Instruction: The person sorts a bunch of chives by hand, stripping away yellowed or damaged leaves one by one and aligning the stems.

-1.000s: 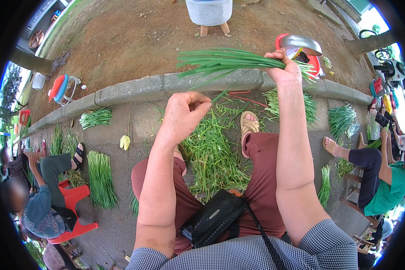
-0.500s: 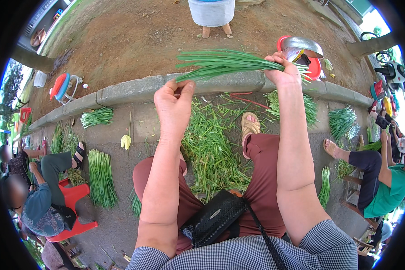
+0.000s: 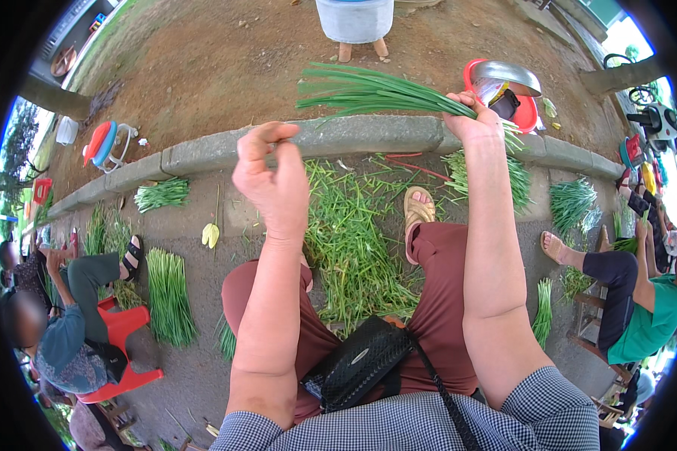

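My right hand (image 3: 474, 119) is closed round the pale stem ends of a bunch of green garlic chives (image 3: 376, 89), held up over the kerb. The long leaves point left and fan out slightly. My left hand (image 3: 269, 180) hangs apart from the bunch, below and left of the leaf tips. Its fingers are bent, with a gap between thumb and forefinger, and nothing shows in it. On the ground between my feet lies a heap of loose green trimmings (image 3: 353, 248). Another chive bundle (image 3: 489, 177) lies under my right forearm.
Beyond the stone kerb (image 3: 226, 150) stands a red basin (image 3: 525, 113) with a metal bowl. More chive bundles lie at left (image 3: 169, 297) and right (image 3: 572, 201). A black bag (image 3: 361, 361) rests on my lap. Seated people are on both sides, one on a red stool (image 3: 128, 331).
My left hand has let go of the leaf tips and drawn back left and slightly down. The bunch stays in my right hand, its leaves raised a little.
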`<act>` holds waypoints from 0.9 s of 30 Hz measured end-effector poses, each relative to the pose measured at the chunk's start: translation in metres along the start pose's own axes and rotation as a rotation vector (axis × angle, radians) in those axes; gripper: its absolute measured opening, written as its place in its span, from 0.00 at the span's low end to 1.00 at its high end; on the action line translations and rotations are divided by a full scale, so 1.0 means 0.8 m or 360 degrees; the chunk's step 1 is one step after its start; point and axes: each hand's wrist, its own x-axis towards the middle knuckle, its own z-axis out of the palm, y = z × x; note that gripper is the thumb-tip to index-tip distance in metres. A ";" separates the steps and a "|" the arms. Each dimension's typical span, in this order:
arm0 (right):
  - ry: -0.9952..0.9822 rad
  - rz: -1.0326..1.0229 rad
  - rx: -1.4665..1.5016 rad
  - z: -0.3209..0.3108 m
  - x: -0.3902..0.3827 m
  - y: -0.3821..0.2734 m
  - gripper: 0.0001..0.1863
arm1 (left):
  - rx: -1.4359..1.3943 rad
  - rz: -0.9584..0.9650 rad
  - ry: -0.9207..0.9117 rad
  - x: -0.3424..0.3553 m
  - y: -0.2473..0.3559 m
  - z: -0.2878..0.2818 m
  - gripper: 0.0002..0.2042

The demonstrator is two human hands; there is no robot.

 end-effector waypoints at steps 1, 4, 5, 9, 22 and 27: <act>0.0006 -0.0002 -0.0006 0.000 -0.001 0.003 0.09 | 0.0188 0.0187 -0.0076 -0.003 0.002 0.001 0.05; 0.0033 0.0022 -0.0019 0.000 -0.003 0.007 0.08 | 0.0318 0.0361 -0.0217 -0.010 0.019 0.013 0.04; 0.0043 0.0035 -0.0022 0.000 -0.003 0.008 0.08 | 0.0330 0.0417 -0.0230 -0.011 0.014 0.015 0.04; 0.0021 0.0122 -0.0043 -0.002 -0.005 0.013 0.09 | 0.0381 0.0252 -0.0243 -0.008 0.010 0.020 0.04; 0.0095 0.0100 -0.0156 -0.002 -0.008 0.029 0.10 | 0.0259 -0.0203 -0.0350 -0.012 -0.011 0.026 0.07; 0.0095 0.0085 -0.0179 -0.002 -0.008 0.031 0.10 | 0.0201 -0.0208 -0.0378 -0.013 -0.005 0.028 0.06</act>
